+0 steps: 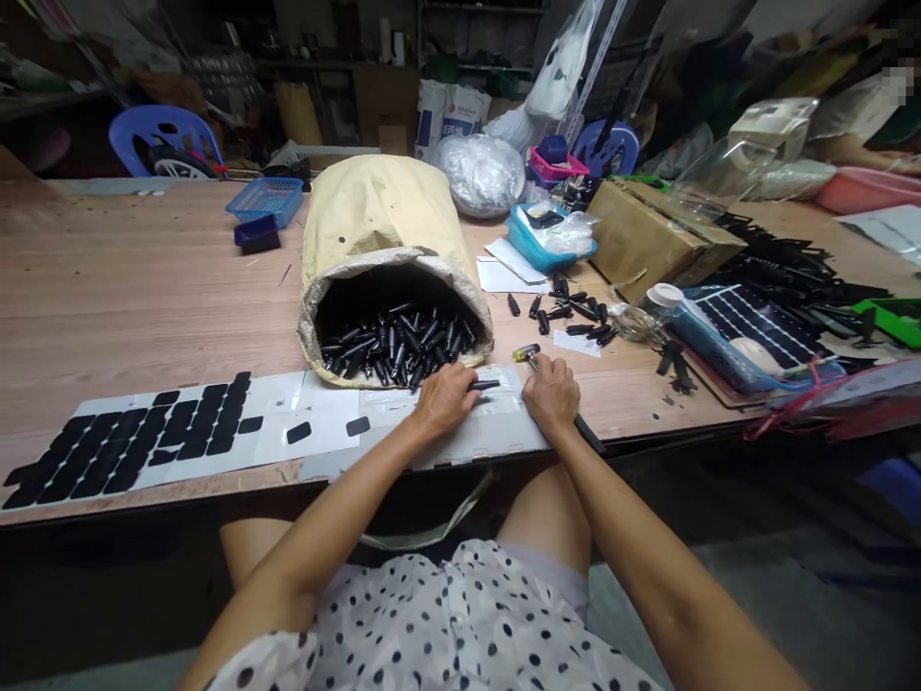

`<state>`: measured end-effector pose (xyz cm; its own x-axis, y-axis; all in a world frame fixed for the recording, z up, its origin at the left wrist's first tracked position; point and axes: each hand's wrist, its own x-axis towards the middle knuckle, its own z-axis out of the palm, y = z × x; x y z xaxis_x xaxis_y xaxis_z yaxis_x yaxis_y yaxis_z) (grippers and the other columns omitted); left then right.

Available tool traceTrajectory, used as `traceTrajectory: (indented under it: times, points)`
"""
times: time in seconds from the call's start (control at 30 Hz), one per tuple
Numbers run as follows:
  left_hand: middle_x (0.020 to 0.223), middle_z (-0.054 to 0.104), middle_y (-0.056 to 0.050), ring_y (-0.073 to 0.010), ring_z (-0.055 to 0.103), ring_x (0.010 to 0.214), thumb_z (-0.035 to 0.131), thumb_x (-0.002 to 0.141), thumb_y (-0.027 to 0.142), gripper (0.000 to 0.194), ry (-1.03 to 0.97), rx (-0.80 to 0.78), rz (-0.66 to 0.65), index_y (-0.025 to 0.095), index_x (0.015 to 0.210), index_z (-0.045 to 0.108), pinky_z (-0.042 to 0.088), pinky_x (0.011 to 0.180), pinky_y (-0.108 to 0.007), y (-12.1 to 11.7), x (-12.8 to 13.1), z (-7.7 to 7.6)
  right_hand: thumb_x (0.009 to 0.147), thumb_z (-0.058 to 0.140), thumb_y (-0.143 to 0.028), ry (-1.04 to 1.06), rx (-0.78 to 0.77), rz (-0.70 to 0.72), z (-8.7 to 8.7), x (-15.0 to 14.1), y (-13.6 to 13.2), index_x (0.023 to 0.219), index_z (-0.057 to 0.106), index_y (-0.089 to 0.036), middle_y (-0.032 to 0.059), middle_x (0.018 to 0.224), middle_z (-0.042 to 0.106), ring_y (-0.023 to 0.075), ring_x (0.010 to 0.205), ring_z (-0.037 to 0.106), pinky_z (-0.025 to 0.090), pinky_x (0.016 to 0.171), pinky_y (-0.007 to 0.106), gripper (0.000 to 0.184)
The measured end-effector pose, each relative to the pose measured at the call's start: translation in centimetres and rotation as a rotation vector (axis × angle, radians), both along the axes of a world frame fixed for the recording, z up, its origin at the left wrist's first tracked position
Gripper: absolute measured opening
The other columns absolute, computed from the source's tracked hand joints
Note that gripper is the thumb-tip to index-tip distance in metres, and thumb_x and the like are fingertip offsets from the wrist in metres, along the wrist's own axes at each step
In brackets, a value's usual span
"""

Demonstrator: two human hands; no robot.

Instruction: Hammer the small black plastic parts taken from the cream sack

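Observation:
My left hand [447, 398] is closed on a thin black part [484, 385], held low over white cardboard [467, 438] at the table's front edge. My right hand [551, 394] grips a small hammer [526, 352]; its head has a yellow end, and the black handle passes under my palm and out below the wrist. Just behind my left hand, a tan sack [389, 206] lies on its side with its mouth towards me. Inside it are many black tapered parts [395, 344]. A similar loose pile [576, 312] lies beyond my right hand.
Black rounded pads [136, 437] lie in rows on white sheets at the left. Blue baskets [266, 200] stand behind. To the right are a cardboard box [651, 235], a blue tray with a dark panel [755, 326] and a heap of black parts [791, 264].

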<state>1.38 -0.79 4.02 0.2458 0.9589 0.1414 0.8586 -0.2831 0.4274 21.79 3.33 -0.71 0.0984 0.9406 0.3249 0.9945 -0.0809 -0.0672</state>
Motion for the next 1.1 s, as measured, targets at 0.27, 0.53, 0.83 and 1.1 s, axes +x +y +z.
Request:
traceTrajectory:
  times: [0.27, 0.53, 0.83, 1.1]
  points:
    - [0.100, 0.062, -0.004, -0.0221, 0.057, 0.101, 0.067, 0.087, 0.022, 0.014, -0.230, -0.020, 0.196, 0.024, 0.100, 0.072, 0.047, 0.096, -0.037, 0.4, 1.1, -4.2, 0.089, 0.049, -0.016, 0.192, -0.033, 0.033, 0.7, 0.5, 0.4, 0.121, 0.067, -0.021, 0.0098, 0.100, 0.060, 0.0226, 0.092, 0.054, 0.037, 0.071, 0.029, 0.038]
    - [0.102, 0.061, -0.006, -0.0227, 0.056, 0.102, 0.064, 0.089, 0.025, 0.018, -0.220, -0.054, 0.188, 0.023, 0.105, 0.074, 0.045, 0.097, -0.037, 0.6, 1.2, -4.1, 0.093, 0.041, -0.026, 0.636, -0.007, 0.342, 2.1, 0.0, -3.3, 0.124, 0.066, -0.020, 0.0088, 0.106, 0.070, 0.0209, 0.087, 0.061, 0.049, 0.075, 0.032, 0.040]
    - [0.100, 0.059, -0.005, -0.0216, 0.054, 0.101, 0.064, 0.091, 0.025, 0.018, -0.220, -0.052, 0.212, 0.024, 0.105, 0.075, 0.044, 0.095, -0.036, 0.8, 1.5, -4.6, 0.091, 0.042, -0.022, 0.630, 0.007, 0.459, 1.5, -2.6, -5.6, 0.116, 0.070, -0.021, 0.0100, 0.108, 0.073, 0.0220, 0.100, 0.066, 0.052, 0.093, 0.037, 0.037]
    - [0.106, 0.063, -0.005, -0.0232, 0.055, 0.105, 0.068, 0.088, 0.022, 0.020, -0.253, -0.069, 0.241, 0.023, 0.109, 0.067, 0.045, 0.097, -0.037, 0.8, 1.5, -4.4, 0.091, 0.043, -0.021, 0.630, 0.054, 0.501, 1.4, -3.6, -5.8, 0.118, 0.069, -0.021, 0.0101, 0.111, 0.072, 0.0212, 0.101, 0.065, 0.051, 0.094, 0.036, 0.037]
